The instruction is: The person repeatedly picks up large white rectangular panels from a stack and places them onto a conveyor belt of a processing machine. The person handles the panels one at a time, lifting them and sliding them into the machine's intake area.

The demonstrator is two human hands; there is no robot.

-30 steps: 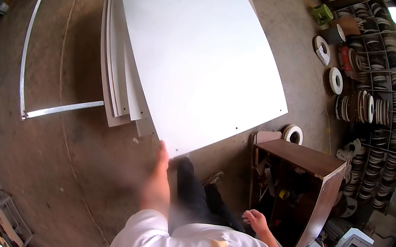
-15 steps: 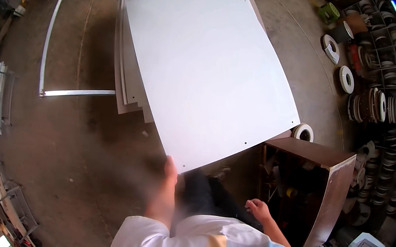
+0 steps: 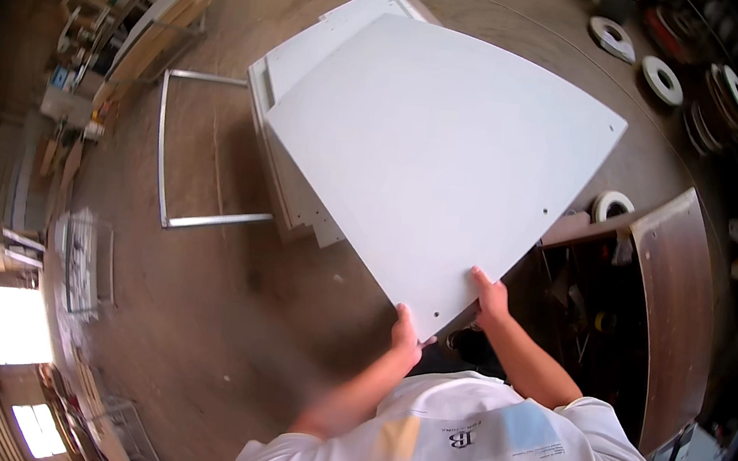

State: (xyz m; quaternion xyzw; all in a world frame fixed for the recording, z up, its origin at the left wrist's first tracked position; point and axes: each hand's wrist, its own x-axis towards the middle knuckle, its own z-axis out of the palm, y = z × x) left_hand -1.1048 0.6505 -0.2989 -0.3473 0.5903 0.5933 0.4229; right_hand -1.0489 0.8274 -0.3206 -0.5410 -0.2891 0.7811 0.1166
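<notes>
A large white panel (image 3: 435, 155) with small dark holes along one edge lies slantwise across a stack of similar panels (image 3: 324, 38). At its near corner my left hand (image 3: 409, 331) grips the left edge, thumb on top and fingers underneath. My right hand (image 3: 488, 300) holds the edge to the right of that corner, its thumb also on the upper face. The fingers of both hands are mostly hidden below the panel. One hole lies between my two hands.
On the right stands a brown open-fronted cabinet (image 3: 672, 298) with dark contents. Rolls of edging tape (image 3: 661, 80) lie on the floor beyond it. A metal frame (image 3: 164, 148) extends left of the stack. Cluttered benches (image 3: 148, 33) line the far left, and a thin cable (image 3: 546, 21) crosses the floor.
My right hand has come up from beside the cabinet and taken hold of the panel. The panel has turned on the stack, its near corner shifting right. The view has swung left.
</notes>
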